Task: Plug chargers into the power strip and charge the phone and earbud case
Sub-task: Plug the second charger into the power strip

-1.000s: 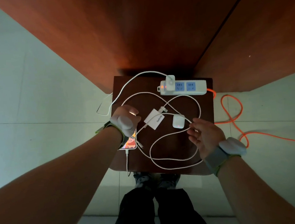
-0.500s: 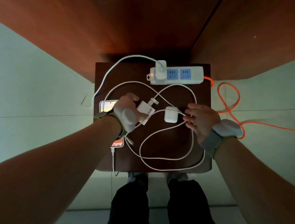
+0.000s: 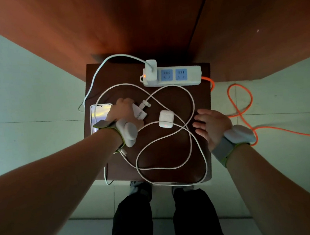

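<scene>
Gripping white charger (image 3: pixel 141 115) just left of frame centre is the left hand (image 3: pixel 121 113); right hand (image 3: pixel 212 124) is showing open fingers at centre right

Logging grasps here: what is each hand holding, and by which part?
Left hand grips the white charger by its end away from its cable; right hand holds nothing.

Left hand (image 3: pixel 121 112) grips the charger (image 3: pixel 141 115); right hand (image 3: pixel 212 125) flat, fingers (image 3: pixel 203 113) spread.
</scene>
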